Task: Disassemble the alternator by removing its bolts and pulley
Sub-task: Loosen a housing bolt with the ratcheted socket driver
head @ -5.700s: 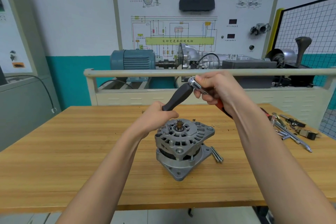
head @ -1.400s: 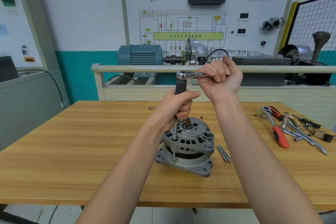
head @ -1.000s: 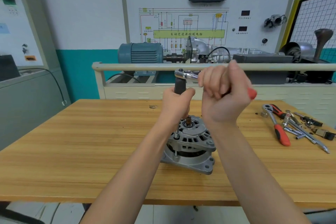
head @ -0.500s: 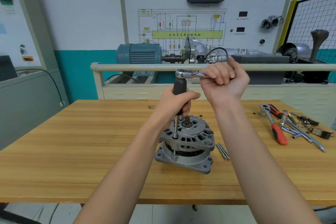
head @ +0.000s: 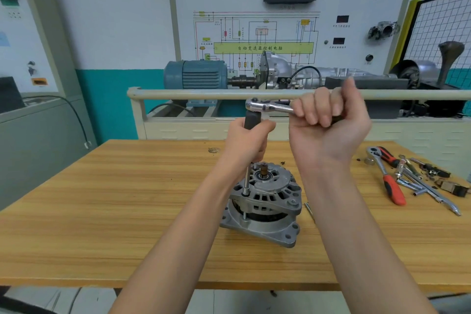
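Mid-counter (head: 127, 211), the left hand (head: 248, 141) grips the upright driver (head: 251, 120) to steady it on the alternator (head: 265, 201) bolt; the right hand (head: 328, 125) clenches the ratchet (head: 267, 106) handle for leverage.

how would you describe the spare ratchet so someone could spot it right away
Start at the wooden workbench and look to its far right side, where loose tools lie in a pile. The spare ratchet is at the left edge of that pile. It alone has a red and black grip, with a round chrome head pointing away from the person.
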Demonstrator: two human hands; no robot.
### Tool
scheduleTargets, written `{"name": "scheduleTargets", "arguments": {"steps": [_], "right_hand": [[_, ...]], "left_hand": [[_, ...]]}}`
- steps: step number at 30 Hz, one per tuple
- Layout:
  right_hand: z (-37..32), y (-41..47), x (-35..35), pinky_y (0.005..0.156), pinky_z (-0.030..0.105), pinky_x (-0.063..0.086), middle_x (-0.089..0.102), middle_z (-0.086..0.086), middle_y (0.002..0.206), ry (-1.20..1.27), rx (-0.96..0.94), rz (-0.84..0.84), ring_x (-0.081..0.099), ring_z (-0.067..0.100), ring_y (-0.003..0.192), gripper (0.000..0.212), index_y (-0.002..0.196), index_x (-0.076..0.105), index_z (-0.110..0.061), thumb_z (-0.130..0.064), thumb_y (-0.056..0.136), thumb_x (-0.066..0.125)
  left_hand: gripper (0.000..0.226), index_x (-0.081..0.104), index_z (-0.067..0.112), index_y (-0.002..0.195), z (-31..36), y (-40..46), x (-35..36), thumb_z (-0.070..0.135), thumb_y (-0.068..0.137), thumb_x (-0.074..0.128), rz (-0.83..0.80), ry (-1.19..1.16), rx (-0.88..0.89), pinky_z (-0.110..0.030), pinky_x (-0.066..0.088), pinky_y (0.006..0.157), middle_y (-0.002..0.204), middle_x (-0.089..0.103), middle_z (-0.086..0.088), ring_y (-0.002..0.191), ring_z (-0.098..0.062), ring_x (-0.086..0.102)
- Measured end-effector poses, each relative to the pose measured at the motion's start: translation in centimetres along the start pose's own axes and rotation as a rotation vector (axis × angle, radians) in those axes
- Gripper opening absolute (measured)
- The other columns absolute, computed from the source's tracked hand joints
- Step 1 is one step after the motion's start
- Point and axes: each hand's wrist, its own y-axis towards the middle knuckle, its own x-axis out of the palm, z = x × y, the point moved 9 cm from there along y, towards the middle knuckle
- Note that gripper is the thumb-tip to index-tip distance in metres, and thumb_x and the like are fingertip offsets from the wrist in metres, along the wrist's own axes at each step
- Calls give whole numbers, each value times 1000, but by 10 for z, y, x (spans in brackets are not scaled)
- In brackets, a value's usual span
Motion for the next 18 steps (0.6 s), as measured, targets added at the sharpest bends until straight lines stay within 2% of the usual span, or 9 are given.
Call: {"name": "scheduleTargets", "arguments": {"steps": [4,6,9,14,16,18], "right_hand": [[1,-28,29,52,30,27,33,-4,41,-325,-269,-219,27,14,42,46,46,41,-16,-10,91,37],[1,-33,33,52,31,26,34,-5,41,-392,-319,-274,28,14,42,44,48,42,-17,-7,91,35],[4,-14,18,48,26,29,30,-7,37,-193,-127,-197,27,11,39,54,41,39,-19,-12,94,36],[25,25,-26,38,22,24,22,-6,35,255,237,102,21,10,33,48,41,30,-19,-12,87,42],[34,33,-35,37,22,23,22,-7,35,314,311,167,22,10,31,48,42,29,-19,-11,89,41],[40,40,-42,35,21,23,22,-6,35,323,359,218,22,10,30,51,43,29,-18,-10,92,39]], "left_hand": [[45,31,17,53,3,-3,-7,0,89,51,74,0,22,-15,20,38,39,27,7,33,-9,20],[44,31,17,54,3,-4,-8,0,89,51,79,5,30,-15,20,37,40,27,7,34,-9,21],[44,33,17,55,1,-4,-9,-1,88,55,53,-3,37,-16,21,38,41,28,7,34,-8,22],[40,41,15,56,4,-2,-3,0,87,61,-126,6,33,-20,27,39,42,34,4,36,-12,28],[39,45,14,53,6,3,0,3,85,64,-178,25,22,-22,33,42,41,38,1,35,-15,33],[45,42,16,49,4,5,2,6,87,64,-208,35,-11,-20,30,40,39,34,2,33,-14,29]]}}
